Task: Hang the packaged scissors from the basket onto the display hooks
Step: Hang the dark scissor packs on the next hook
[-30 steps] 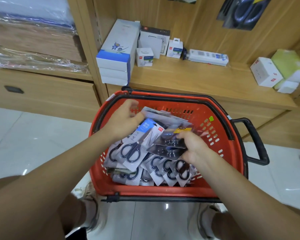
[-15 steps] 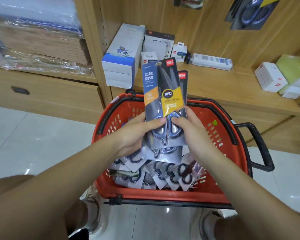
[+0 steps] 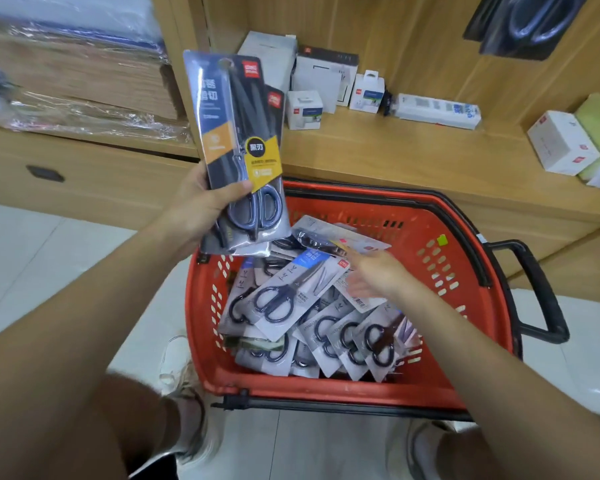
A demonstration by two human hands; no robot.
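The red basket [image 3: 326, 388] sits at 5 o'clock, heaped with packaged scissors [image 3: 291, 299]. At 11 o'clock the left hand [image 3: 201, 206] grips 2 dark packs [image 3: 236, 147] upright by their lower ends. The right hand [image 3: 374, 275], fingers loose and empty, hovers over the heap. This looks like gathering; next, another pack, then up toward the hung packs [image 3: 523, 22] at 1 o'clock.

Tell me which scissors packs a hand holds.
The dark yellow-labelled packs, in the left hand; the right hand is open over the white packs in the basket.
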